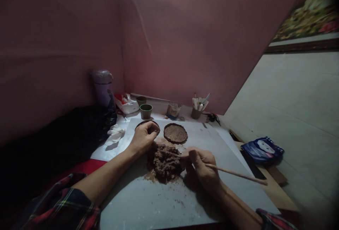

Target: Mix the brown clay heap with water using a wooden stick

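A heap of crumbly, wet-looking brown material (168,163) lies on the white board (127,201) in front of me. My right hand (205,166) is closed around a thin wooden stick (235,174), whose long end points away to the right. The stick's front end is by the heap's right side, partly covered by my fingers. My left hand (145,136) hovers at the heap's upper left, fingers curled in a pinch; whatever they hold is hidden. Behind it, a round dark-rimmed disc (143,123) is partly covered. A second round brown disc (175,133) lies beside it, fully visible.
Along the back stand a green-lined cup (146,111), a clouded cup (174,110), a pot of pens (196,113) and a purple flask (104,90). A crumpled white tissue (116,133) lies left. A blue pouch (262,150) sits right. Pink panels (185,46) enclose the back.
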`<state>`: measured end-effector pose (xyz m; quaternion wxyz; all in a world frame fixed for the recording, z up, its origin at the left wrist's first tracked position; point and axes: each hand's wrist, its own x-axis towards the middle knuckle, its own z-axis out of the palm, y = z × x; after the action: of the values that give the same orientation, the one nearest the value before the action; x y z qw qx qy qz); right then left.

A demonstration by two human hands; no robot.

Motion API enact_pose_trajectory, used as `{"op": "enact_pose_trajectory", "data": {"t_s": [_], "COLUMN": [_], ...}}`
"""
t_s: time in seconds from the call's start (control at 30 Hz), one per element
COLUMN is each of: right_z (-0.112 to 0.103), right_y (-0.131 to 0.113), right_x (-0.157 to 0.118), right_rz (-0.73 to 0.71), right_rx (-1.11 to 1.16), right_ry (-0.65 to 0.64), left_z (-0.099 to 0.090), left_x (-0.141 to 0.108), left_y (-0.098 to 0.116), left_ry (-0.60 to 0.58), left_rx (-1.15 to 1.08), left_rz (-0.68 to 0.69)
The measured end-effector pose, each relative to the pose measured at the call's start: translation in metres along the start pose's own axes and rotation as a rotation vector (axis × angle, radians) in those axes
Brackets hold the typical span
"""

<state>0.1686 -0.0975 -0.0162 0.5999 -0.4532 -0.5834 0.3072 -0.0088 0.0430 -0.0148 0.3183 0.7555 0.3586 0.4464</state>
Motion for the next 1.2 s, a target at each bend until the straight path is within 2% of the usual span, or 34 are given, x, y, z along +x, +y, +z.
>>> {"op": "enact_pose_trajectory", "data": {"t_s": [0.13, 0.27, 0.4, 0.47, 0.57, 0.67, 0.8, 0.97, 1.1, 1.2], "right_z": [0.002, -0.001, -0.005, -0.005, -0.003, 0.0, 0.002, 0.002, -0.004, -0.007], "right_y": [-0.006, -0.006, 0.002, 0.004, 0.004, -0.001, -0.009, -0.011, -0.003, 0.001], "right_x": [0.0, -0.003, -0.008, -0.008, -0.006, -0.004, -0.002, -0.001, -0.001, -0.001], "right_rz": [-0.048, -0.092, -0.038, -0.001, -0.037, -0.105, -0.076, -0.013, 0.048, 0.019], "right_rx": [-0.232, -0.247, -0.032, 0.07, 0.071, -0.05, -0.178, -0.183, 0.03, 0.171], "right_ry": [-0.075, -0.067, 0.145, 0.201, 0.066, -0.073, -0.099, -0.024, 0.131, 0.23], "left_z": [0.001, 0.002, 0.002, 0.002, 0.002, 0.001, 0.001, 0.002, -0.001, -0.003], "left_x": [0.0, 0.0, 0.0, 0.001, 0.001, 0.002, 0.002, 0.001, 0.0, 0.0], "left_y": [-0.003, -0.006, -0.007, -0.006, -0.003, 0.0, 0.002, 0.001, 0.003, 0.005], "left_ry": [-0.004, -0.024, -0.041, -0.048, -0.06, -0.07, -0.062, -0.048, -0.074, -0.095], "left_rx": [0.031, 0.022, -0.06, -0.09, -0.095, -0.084, -0.067, -0.06, -0.094, -0.127], "left_rz": [0.015, 0.021, 0.028, 0.002, -0.02, -0.013, -0.008, -0.014, 0.002, 0.011]}}
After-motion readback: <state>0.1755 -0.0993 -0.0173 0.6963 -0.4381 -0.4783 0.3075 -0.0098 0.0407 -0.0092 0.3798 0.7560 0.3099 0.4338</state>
